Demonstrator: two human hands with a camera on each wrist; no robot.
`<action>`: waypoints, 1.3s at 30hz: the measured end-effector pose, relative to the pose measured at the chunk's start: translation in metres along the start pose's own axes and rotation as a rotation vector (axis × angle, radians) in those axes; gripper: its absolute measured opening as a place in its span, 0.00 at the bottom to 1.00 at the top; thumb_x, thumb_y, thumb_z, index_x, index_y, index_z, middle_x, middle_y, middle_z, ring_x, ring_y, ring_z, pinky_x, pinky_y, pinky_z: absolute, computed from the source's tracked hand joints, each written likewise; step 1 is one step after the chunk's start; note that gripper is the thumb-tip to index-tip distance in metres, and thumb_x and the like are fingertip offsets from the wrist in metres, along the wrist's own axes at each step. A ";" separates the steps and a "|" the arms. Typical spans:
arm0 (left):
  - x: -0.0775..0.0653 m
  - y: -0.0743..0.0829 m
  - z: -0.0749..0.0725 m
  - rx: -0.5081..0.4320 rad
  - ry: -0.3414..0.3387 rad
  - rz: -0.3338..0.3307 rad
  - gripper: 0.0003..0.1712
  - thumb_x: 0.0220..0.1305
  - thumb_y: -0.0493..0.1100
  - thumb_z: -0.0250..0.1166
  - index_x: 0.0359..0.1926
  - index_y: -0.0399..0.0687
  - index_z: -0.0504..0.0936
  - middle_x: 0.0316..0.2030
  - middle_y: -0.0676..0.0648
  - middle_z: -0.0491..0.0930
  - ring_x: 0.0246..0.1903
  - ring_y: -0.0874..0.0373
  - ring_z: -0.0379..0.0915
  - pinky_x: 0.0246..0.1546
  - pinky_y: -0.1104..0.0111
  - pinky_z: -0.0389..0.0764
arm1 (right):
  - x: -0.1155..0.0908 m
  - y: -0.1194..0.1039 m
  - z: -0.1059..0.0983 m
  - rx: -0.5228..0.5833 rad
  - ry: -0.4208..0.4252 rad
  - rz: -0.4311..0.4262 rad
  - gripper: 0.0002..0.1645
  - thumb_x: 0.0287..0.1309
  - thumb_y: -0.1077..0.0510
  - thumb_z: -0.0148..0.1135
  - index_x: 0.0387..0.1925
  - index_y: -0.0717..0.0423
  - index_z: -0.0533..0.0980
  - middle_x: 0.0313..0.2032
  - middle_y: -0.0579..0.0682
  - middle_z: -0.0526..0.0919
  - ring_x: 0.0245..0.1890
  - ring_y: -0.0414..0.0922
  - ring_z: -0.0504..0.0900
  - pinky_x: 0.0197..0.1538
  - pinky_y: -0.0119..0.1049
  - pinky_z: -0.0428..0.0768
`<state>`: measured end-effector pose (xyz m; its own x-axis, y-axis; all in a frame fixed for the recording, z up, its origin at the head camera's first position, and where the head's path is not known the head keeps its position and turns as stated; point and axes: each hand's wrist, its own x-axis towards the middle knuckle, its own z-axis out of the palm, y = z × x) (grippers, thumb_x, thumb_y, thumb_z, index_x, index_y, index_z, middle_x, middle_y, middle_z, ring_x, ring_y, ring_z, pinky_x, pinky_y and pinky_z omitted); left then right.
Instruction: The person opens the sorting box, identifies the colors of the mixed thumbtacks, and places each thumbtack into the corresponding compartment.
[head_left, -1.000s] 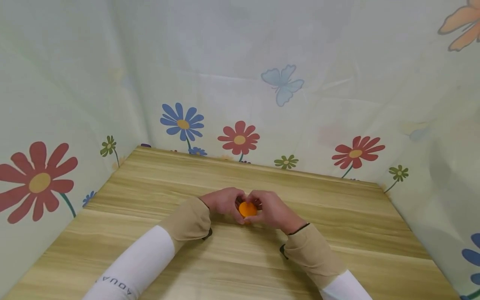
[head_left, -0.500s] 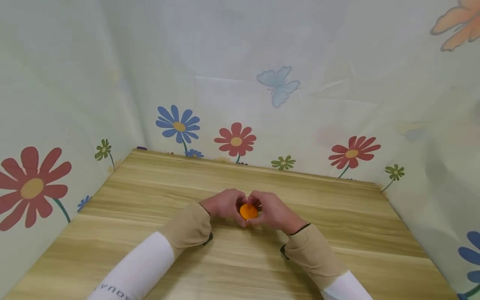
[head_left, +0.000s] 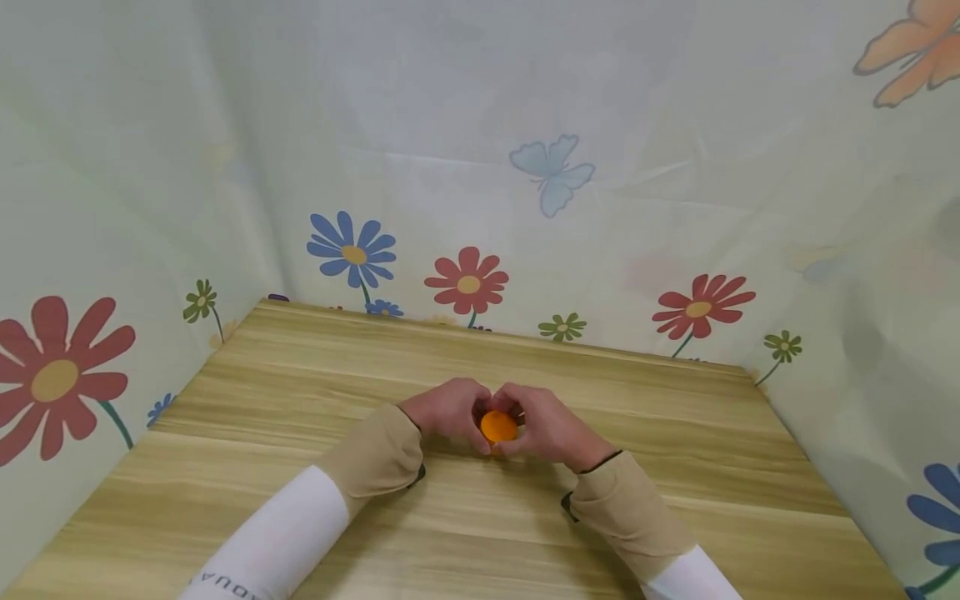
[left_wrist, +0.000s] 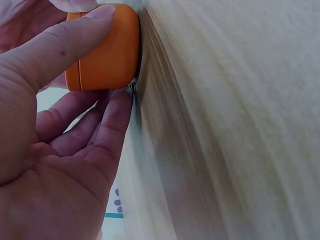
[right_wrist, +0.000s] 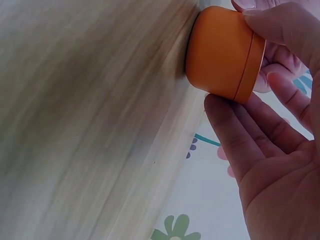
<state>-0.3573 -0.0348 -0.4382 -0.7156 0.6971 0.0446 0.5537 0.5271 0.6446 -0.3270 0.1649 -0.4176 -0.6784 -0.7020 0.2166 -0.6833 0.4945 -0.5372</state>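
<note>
A small round orange jar [head_left: 498, 426] stands upright on the wooden table, between both hands. In the left wrist view, a seam near the top sets off the thin lid of the jar [left_wrist: 110, 55]. My left hand [head_left: 452, 408] grips its left side, thumb at the near side and fingers curled behind. From the right, my right hand [head_left: 553, 425] holds it the same way. The right wrist view has the thumb near the lid seam of the jar [right_wrist: 220, 52] and fingertips against its far side. The two hands' fingertips meet around it.
The wooden tabletop [head_left: 360, 350] spreads around the hands. Behind and beside it hang pale cloth walls [head_left: 450, 125] printed with flowers and butterflies. Tan cuffs cover both wrists, with a small dark piece under each.
The head view has turned slightly to the right, so the wall prints shift left. Both hands keep their hold on the orange jar, with hardly any movement.
</note>
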 end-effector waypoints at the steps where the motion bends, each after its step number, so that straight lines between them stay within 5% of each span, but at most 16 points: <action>1: 0.000 0.000 0.000 -0.008 -0.003 0.002 0.22 0.38 0.45 0.80 0.35 0.50 0.79 0.29 0.59 0.79 0.29 0.66 0.73 0.34 0.75 0.75 | 0.000 0.000 0.000 0.003 -0.001 0.003 0.29 0.37 0.56 0.79 0.42 0.55 0.73 0.37 0.45 0.78 0.35 0.41 0.76 0.41 0.36 0.77; 15: 0.000 -0.002 0.001 -0.033 -0.002 -0.041 0.22 0.37 0.46 0.80 0.35 0.51 0.79 0.29 0.58 0.79 0.29 0.65 0.73 0.34 0.75 0.75 | 0.001 0.009 0.004 -0.029 0.004 -0.008 0.28 0.37 0.53 0.79 0.41 0.53 0.75 0.35 0.44 0.79 0.35 0.41 0.75 0.40 0.37 0.77; 39: 0.006 -0.007 -0.002 0.020 -0.024 0.003 0.23 0.37 0.46 0.81 0.34 0.51 0.78 0.29 0.59 0.77 0.28 0.65 0.72 0.33 0.75 0.75 | 0.004 0.012 0.004 0.017 -0.016 0.000 0.28 0.39 0.55 0.78 0.44 0.56 0.77 0.40 0.46 0.79 0.38 0.42 0.76 0.43 0.39 0.77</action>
<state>-0.3663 -0.0347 -0.4411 -0.7035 0.7101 0.0279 0.5645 0.5345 0.6291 -0.3364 0.1662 -0.4267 -0.6736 -0.7105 0.2037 -0.6788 0.4856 -0.5509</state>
